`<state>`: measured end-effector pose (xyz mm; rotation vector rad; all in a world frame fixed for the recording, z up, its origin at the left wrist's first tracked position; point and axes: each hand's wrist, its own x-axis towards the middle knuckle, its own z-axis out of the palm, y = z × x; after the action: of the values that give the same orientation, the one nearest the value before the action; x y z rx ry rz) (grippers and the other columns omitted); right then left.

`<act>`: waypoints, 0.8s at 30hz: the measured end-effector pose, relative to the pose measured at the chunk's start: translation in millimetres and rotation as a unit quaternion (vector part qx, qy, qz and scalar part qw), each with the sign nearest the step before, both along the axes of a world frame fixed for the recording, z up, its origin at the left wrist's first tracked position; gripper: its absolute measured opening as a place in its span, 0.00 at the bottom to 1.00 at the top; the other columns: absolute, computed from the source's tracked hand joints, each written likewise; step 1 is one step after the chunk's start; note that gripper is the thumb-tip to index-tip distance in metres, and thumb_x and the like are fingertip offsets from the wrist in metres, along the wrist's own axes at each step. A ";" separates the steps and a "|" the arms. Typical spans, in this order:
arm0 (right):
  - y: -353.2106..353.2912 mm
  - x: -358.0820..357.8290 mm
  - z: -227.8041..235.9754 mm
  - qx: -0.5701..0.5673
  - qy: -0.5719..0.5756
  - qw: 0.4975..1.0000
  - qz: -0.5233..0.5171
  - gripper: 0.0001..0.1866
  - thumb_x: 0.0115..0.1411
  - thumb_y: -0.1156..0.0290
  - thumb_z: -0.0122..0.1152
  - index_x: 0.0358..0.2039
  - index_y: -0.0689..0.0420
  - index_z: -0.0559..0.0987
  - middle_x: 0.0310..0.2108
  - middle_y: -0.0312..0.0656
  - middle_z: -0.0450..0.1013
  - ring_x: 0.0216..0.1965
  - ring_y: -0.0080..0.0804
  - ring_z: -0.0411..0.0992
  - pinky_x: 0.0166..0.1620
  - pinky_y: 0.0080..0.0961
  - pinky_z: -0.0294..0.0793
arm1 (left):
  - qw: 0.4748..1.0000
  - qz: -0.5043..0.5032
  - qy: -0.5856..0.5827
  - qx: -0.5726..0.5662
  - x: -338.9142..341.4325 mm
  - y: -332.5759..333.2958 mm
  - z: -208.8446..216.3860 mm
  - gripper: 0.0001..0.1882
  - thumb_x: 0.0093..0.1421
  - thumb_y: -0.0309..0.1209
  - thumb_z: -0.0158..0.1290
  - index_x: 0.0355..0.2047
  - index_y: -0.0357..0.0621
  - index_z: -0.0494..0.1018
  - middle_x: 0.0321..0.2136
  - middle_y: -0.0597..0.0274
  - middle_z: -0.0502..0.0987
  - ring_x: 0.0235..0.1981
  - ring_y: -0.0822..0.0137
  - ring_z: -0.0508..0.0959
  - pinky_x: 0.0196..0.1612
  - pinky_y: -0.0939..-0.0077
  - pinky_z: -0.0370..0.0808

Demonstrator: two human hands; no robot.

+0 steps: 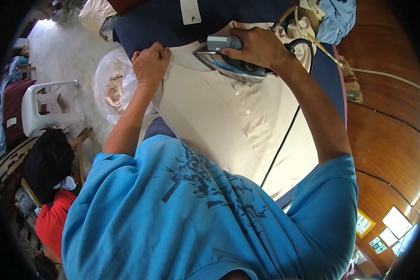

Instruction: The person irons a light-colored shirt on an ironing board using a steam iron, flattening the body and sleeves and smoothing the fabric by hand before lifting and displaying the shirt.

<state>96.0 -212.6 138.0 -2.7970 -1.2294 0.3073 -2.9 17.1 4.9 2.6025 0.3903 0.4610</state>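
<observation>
Shirt [205,112] apparently at pressing step: right hand [262,45] grips iron [229,66] near shirt's top; left hand [150,65] pinches shirt's upper-left edge. Next stroke likely needs shirt taut.

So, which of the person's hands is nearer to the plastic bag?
The left. The left hand grips the beige cloth just to the right of the plastic bag; the right hand is farther right, holding the iron.
</observation>
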 end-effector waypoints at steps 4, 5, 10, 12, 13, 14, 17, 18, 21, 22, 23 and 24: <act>12.0 -7.9 -0.1 0.007 -0.022 0.999 -0.039 0.33 0.52 0.39 0.52 0.44 0.56 0.75 0.27 0.48 0.76 0.32 0.42 0.76 0.39 0.34 0.76 | 1.000 -0.001 -0.004 -0.008 -1.8 1.3 -1.1 0.12 0.51 0.40 0.54 0.19 0.48 0.71 0.16 0.64 0.74 0.22 0.61 0.75 0.38 0.70 0.65; 18.1 -10.5 0.1 0.008 -0.035 0.998 -0.049 0.33 0.52 0.38 0.51 0.44 0.56 0.75 0.27 0.48 0.76 0.33 0.42 0.77 0.39 0.34 0.76 | 1.000 -0.002 0.001 -0.007 -1.7 0.9 -1.0 0.12 0.51 0.40 0.54 0.19 0.48 0.71 0.16 0.64 0.75 0.22 0.61 0.74 0.39 0.70 0.65; 46.8 -16.5 6.0 -0.042 0.013 0.997 -0.065 0.34 0.50 0.38 0.53 0.43 0.56 0.76 0.27 0.49 0.76 0.33 0.43 0.76 0.39 0.34 0.76 | 0.999 0.001 0.003 -0.034 -2.3 3.4 -1.6 0.12 0.52 0.41 0.53 0.19 0.48 0.72 0.16 0.64 0.75 0.22 0.60 0.74 0.39 0.69 0.66; 49.7 -16.0 3.1 -0.031 -0.002 0.998 -0.050 0.34 0.50 0.38 0.53 0.43 0.56 0.76 0.27 0.49 0.76 0.33 0.43 0.76 0.39 0.35 0.76 | 0.999 -0.003 0.007 -0.044 -1.2 6.0 -0.8 0.12 0.53 0.41 0.53 0.20 0.47 0.72 0.16 0.63 0.75 0.22 0.59 0.74 0.39 0.69 0.66; 53.0 -16.3 2.1 -0.031 0.000 0.999 -0.041 0.33 0.50 0.38 0.53 0.43 0.55 0.76 0.27 0.49 0.76 0.33 0.43 0.76 0.38 0.35 0.76 | 0.999 -0.007 0.001 -0.048 -1.9 6.7 0.1 0.12 0.53 0.41 0.52 0.20 0.47 0.72 0.16 0.62 0.75 0.22 0.58 0.74 0.39 0.69 0.66; 57.6 -15.6 1.0 -0.031 0.001 0.999 -0.033 0.33 0.50 0.38 0.53 0.43 0.55 0.76 0.27 0.49 0.76 0.33 0.43 0.76 0.38 0.35 0.76 | 0.999 -0.011 -0.004 -0.052 -3.0 7.5 0.4 0.12 0.54 0.41 0.51 0.21 0.47 0.73 0.16 0.61 0.75 0.22 0.58 0.74 0.39 0.69 0.67; 60.0 -11.0 4.6 -0.028 0.015 0.999 -0.014 0.31 0.50 0.39 0.53 0.43 0.53 0.76 0.28 0.48 0.76 0.33 0.43 0.76 0.38 0.35 0.76 | 0.988 -0.022 0.007 -0.152 -13.7 16.8 0.1 0.12 0.54 0.41 0.51 0.26 0.47 0.74 0.22 0.62 0.76 0.28 0.59 0.75 0.42 0.68 0.66; 58.6 -10.4 6.5 -0.027 0.021 0.999 -0.009 0.31 0.50 0.39 0.54 0.43 0.52 0.77 0.29 0.48 0.77 0.33 0.42 0.77 0.38 0.35 0.76 | 0.990 -0.040 -0.017 -0.131 -21.2 15.3 1.6 0.12 0.54 0.41 0.51 0.28 0.47 0.74 0.25 0.62 0.76 0.30 0.60 0.75 0.43 0.68 0.65; 41.8 -11.1 12.1 -0.050 0.026 0.998 0.017 0.30 0.49 0.40 0.54 0.43 0.51 0.77 0.30 0.46 0.77 0.33 0.41 0.77 0.39 0.34 0.76 | 0.994 -0.080 -0.057 -0.040 -42.9 7.7 6.8 0.11 0.54 0.39 0.51 0.34 0.49 0.75 0.35 0.68 0.75 0.40 0.63 0.72 0.45 0.65 0.62; 36.5 -12.1 8.8 -0.044 0.018 0.998 0.031 0.30 0.49 0.40 0.54 0.43 0.51 0.77 0.30 0.46 0.77 0.32 0.41 0.77 0.38 0.34 0.76 | 0.996 -0.074 -0.041 -0.033 -43.2 6.3 6.4 0.11 0.54 0.39 0.51 0.35 0.49 0.75 0.35 0.68 0.75 0.39 0.63 0.72 0.45 0.66 0.62; 30.8 -14.0 2.9 -0.039 0.010 0.998 0.043 0.30 0.49 0.40 0.54 0.43 0.51 0.77 0.30 0.46 0.77 0.31 0.40 0.77 0.38 0.34 0.76 | 0.997 -0.069 -0.025 -0.027 -41.7 5.8 4.9 0.11 0.54 0.38 0.51 0.35 0.50 0.75 0.34 0.68 0.75 0.38 0.63 0.72 0.45 0.66 0.62; 28.6 -15.8 -0.8 -0.033 0.002 0.998 0.055 0.30 0.49 0.40 0.55 0.43 0.51 0.77 0.30 0.46 0.77 0.31 0.40 0.77 0.37 0.34 0.76 | 0.998 -0.064 -0.009 -0.020 -40.7 6.2 3.0 0.11 0.54 0.37 0.51 0.36 0.50 0.75 0.34 0.68 0.75 0.38 0.63 0.72 0.44 0.66 0.62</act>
<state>80.2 -184.0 137.2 -2.7866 -1.4013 0.3683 -43.6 23.3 7.8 2.5635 0.2228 0.4282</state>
